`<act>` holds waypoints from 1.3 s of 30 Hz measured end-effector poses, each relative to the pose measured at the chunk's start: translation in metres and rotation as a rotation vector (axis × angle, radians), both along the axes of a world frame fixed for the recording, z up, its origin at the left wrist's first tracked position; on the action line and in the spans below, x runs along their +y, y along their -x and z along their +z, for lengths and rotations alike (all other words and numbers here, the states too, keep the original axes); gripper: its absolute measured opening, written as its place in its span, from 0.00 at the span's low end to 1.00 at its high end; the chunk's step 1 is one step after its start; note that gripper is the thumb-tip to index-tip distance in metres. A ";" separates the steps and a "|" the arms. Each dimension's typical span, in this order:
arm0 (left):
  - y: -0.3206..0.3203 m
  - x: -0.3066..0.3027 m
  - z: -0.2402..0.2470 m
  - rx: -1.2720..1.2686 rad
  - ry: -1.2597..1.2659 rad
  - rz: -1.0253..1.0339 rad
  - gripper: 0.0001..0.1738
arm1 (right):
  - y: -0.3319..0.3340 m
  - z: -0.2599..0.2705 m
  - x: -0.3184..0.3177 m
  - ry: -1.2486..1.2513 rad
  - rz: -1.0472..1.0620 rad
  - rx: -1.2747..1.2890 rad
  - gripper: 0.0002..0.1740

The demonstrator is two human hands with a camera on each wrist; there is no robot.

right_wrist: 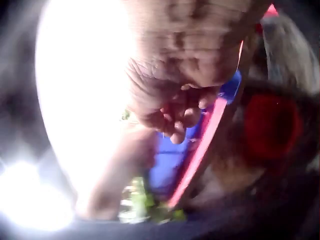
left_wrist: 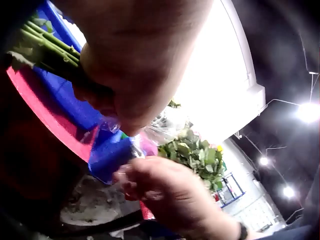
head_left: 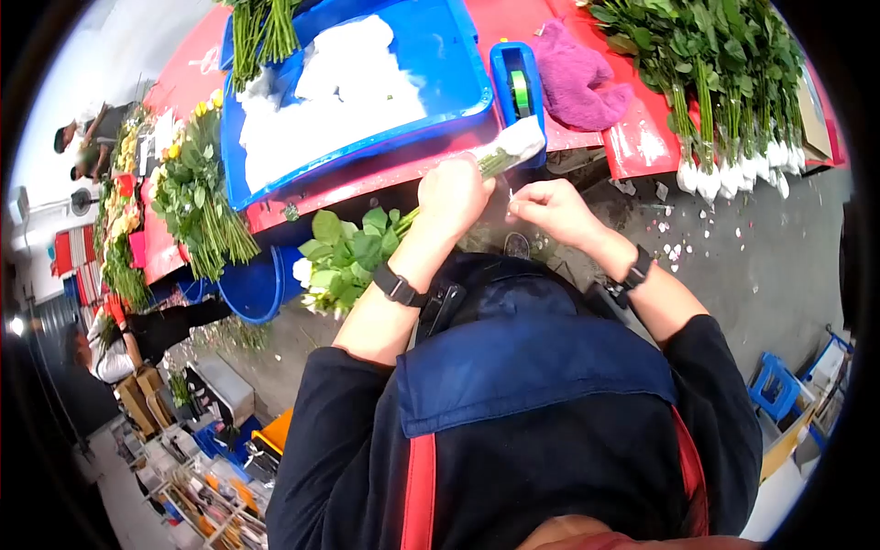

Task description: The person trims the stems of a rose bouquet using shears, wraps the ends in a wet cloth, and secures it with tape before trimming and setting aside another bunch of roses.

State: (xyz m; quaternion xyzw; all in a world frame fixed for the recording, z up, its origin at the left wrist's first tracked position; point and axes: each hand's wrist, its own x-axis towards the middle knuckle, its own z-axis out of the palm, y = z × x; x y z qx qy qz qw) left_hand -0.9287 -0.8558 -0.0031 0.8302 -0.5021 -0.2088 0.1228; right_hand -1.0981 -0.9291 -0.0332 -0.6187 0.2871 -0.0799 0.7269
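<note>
In the head view my left hand [head_left: 451, 194] grips a bunch of green stems; its leaves and pale blooms [head_left: 344, 252] hang at the lower left, and a white wrap [head_left: 521, 139] covers the stem ends at the right. Beside it my right hand [head_left: 555, 211] pinches something small and thin between thumb and fingertips, possibly clear film or tape. The left wrist view shows the stems [left_wrist: 50, 45] in the left hand [left_wrist: 140, 65], with the right hand [left_wrist: 170, 190] just below. In the right wrist view the right hand's fingers [right_wrist: 175, 120] are curled.
A blue tray [head_left: 449, 55] with white material lies on the red-covered table. Right of it are a blue tape dispenser [head_left: 518, 82], a purple cloth [head_left: 577, 78] and wrapped bunches [head_left: 733, 110]. A blue bucket [head_left: 252, 289] stands at the left. People are at the far left.
</note>
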 end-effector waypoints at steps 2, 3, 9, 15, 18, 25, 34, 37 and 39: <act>0.012 0.010 -0.008 -0.190 -0.101 -0.151 0.16 | -0.010 0.019 -0.003 -0.182 0.030 -0.014 0.11; 0.016 0.015 -0.012 -0.198 -0.077 -0.178 0.15 | -0.014 0.024 -0.007 -0.301 0.001 0.047 0.11; 0.014 0.031 0.018 0.075 -0.308 -0.276 0.21 | -0.035 0.082 -0.030 -0.470 0.126 0.016 0.16; 0.008 0.042 0.057 0.578 -0.377 -0.345 0.22 | -0.040 0.068 -0.071 -0.216 0.664 -0.046 0.26; 0.002 0.051 0.057 0.789 -0.377 -0.317 0.21 | -0.031 0.049 -0.058 -0.099 0.775 -0.143 0.25; -0.004 0.064 0.062 1.153 -0.501 -0.190 0.21 | -0.021 0.035 -0.022 0.246 0.474 -0.357 0.09; -0.009 0.078 0.065 1.408 -0.342 -0.006 0.16 | -0.010 0.014 0.010 0.353 0.104 -0.326 0.10; -0.017 0.075 0.064 1.219 -0.209 0.216 0.11 | -0.013 0.021 0.025 0.614 0.038 -0.258 0.08; -0.022 0.069 0.037 0.846 -0.106 0.180 0.10 | -0.018 0.022 0.031 0.515 0.047 -0.208 0.05</act>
